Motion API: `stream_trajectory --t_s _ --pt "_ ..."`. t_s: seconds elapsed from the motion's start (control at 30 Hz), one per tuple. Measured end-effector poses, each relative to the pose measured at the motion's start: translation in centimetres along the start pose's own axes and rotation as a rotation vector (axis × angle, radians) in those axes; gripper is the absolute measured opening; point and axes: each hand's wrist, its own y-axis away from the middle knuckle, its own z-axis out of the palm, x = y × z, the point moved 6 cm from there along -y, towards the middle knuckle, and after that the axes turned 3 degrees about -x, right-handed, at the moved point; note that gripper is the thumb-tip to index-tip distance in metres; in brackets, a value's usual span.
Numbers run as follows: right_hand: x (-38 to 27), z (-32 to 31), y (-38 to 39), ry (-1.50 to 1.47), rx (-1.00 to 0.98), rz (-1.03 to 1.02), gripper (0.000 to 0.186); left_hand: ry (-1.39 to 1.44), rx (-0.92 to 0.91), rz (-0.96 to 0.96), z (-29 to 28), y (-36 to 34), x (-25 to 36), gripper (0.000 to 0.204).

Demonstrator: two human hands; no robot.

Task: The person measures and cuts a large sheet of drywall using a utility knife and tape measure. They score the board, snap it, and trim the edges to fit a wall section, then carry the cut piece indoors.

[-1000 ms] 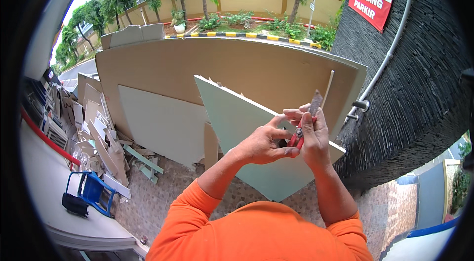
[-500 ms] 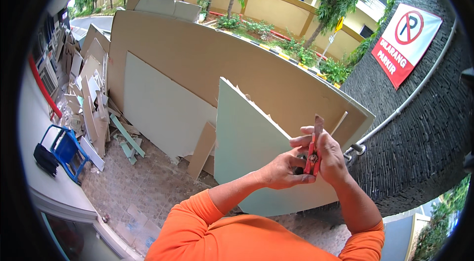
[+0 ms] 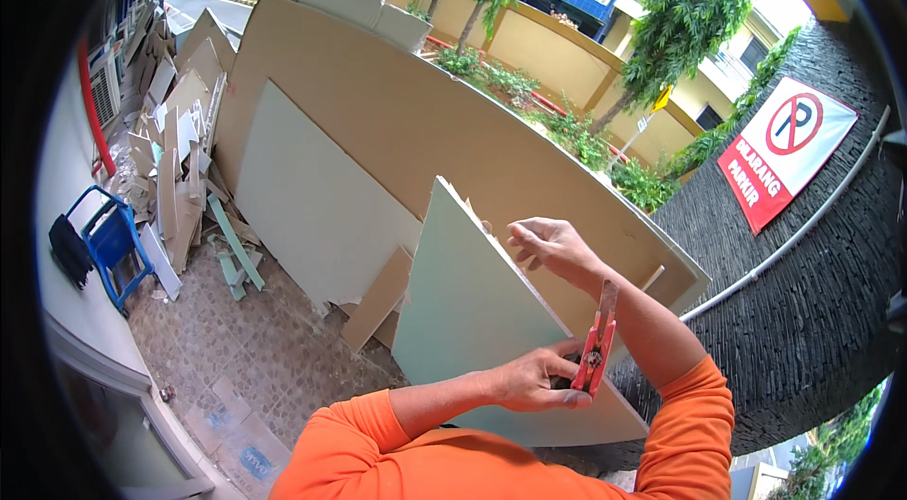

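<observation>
My left hand (image 3: 543, 380) is closed around a red utility knife (image 3: 592, 360), held upright with its brownish blade pointing up. Above it, my right hand (image 3: 559, 250) hangs in the air with the fingers bent inward. Whether anything small is pinched there I cannot make out. Those fingertips are close to the ragged upper edge of a pale green board (image 3: 472, 339), which stands tilted in front of me. The right forearm passes behind the knife blade.
A large brown board (image 3: 378, 103) leans behind, with a whitish board (image 3: 302, 198) against it. Board scraps (image 3: 175, 169) pile up at the left near a blue chair (image 3: 115, 240). A dark stone wall (image 3: 784, 330) with a no-parking banner (image 3: 789, 150) rises at right.
My right hand has left the knife and moved up and left toward the board's ragged edge. The left hand, still holding the knife, sits lower. The view has shifted slightly.
</observation>
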Motion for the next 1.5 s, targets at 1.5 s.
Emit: stream_trajectory --t_s 1.5 --pt "4.1 -8.9 24.5 0.279 0.262 0.088 0.059 -0.023 0.113 -0.025 -1.8 -6.0 -3.3 0.027"
